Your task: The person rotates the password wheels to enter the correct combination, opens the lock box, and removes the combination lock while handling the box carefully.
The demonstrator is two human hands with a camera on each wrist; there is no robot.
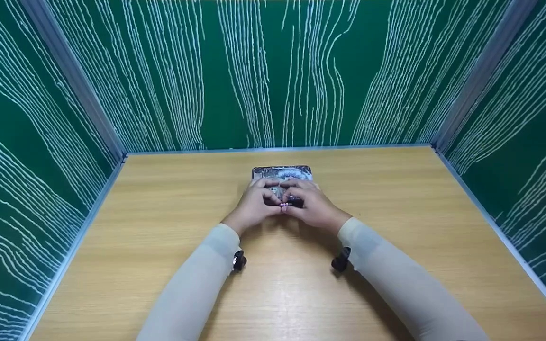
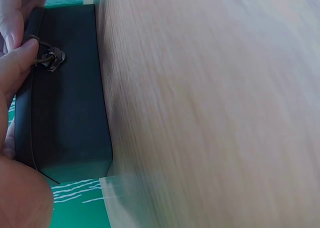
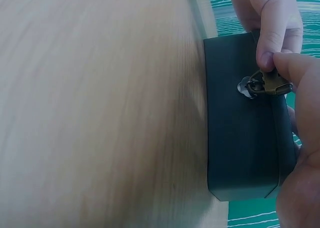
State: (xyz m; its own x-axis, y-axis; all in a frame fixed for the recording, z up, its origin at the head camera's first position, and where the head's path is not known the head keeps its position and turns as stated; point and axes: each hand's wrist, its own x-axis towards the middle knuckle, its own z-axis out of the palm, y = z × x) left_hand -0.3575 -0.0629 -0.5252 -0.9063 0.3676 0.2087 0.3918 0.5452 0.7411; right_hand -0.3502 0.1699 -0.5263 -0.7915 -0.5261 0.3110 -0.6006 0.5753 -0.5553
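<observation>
A small dark box [image 2: 70, 102] with a patterned lid [image 1: 294, 174] sits on the table. On its front is a metal clasp [image 3: 274, 86], a brass-coloured flap with a wire loop over a silvery plate. My left hand [image 1: 253, 203] pinches the clasp between thumb and index finger, its other fingers lying over the lid. From the other side my right hand [image 1: 316, 207] pinches the same clasp with thumb and index finger. Both thumb tips meet at the clasp. The hands cover much of the lid, and the lid looks closed on the box.
The wooden table [image 1: 183, 189] extends around the box. Green walls [image 1: 292, 71] with white wavy lines stand behind and at both sides, joined by grey corner posts [image 1: 71, 71]. Dark wrist devices [image 1: 341, 259] stick out from the inner sides of both pale sleeves.
</observation>
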